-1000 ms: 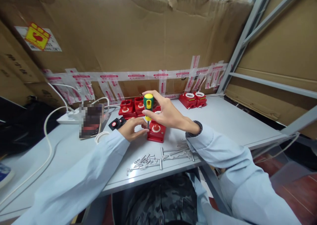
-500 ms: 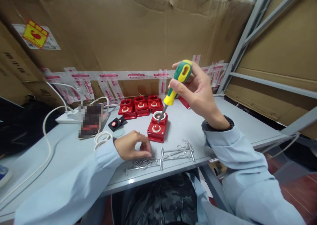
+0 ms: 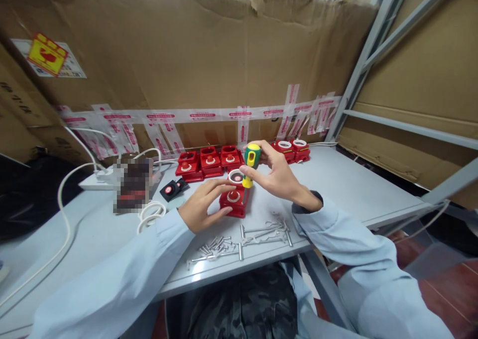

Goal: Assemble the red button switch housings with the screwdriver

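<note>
A red push-button box lies on the grey table in front of me. My left hand rests against its left side, thumb and fingers pinched at its edge. My right hand is closed round a green and yellow screwdriver, held nearly upright with its tip down on the box's top right corner. Loose screws and metal clips lie just in front of the box near the table's front edge.
A row of three red boxes stands behind, two more at the back right. A black part, a coiled white cable and a power strip are on the left. Cardboard walls and a metal rack frame enclose the table.
My left hand left the screw pile and returned to the red box. My right hand came down from its raised position and stood the screwdriver on the box again.
</note>
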Action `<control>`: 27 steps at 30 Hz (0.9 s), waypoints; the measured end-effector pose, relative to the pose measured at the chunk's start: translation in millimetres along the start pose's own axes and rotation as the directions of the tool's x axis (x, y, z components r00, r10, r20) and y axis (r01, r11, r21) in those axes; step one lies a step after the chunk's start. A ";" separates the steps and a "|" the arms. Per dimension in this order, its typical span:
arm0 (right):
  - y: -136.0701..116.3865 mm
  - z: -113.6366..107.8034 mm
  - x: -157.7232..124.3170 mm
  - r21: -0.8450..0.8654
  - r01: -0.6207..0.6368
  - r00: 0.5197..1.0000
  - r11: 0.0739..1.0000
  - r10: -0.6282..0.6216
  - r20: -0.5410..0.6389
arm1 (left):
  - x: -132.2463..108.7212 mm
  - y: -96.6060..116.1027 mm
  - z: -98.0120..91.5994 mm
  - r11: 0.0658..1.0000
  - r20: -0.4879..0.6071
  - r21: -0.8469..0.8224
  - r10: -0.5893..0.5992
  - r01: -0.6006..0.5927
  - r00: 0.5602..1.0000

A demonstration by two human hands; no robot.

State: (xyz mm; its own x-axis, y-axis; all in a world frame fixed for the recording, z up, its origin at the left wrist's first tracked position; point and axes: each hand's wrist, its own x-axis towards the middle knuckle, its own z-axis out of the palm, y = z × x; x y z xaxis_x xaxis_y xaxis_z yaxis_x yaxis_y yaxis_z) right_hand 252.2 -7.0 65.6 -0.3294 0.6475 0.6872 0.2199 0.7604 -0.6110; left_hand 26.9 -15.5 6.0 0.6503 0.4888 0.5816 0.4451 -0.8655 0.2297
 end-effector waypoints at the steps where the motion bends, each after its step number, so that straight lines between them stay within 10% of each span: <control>1: 1.3 0.3 -0.3 -0.007 0.005 1.000 1.000 -0.005 -0.003 | 0.0 -3.1 3.0 0.999 0.027 0.029 0.017 -0.018 0.999; 27: 4.0 5.7 -1.5 -0.041 0.003 0.992 0.999 -0.008 -0.127 | 5.8 -18.6 17.8 0.974 0.132 0.181 0.115 -0.138 0.984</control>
State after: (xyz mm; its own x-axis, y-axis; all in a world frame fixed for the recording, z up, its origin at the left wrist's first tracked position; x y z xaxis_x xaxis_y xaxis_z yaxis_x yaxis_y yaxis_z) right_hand 248.4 -5.2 60.0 -0.2122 0.6422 0.7366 0.2568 0.7639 -0.5920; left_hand 33.3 5.3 -8.8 0.7729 0.3957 0.4960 0.4547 -0.8906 0.0020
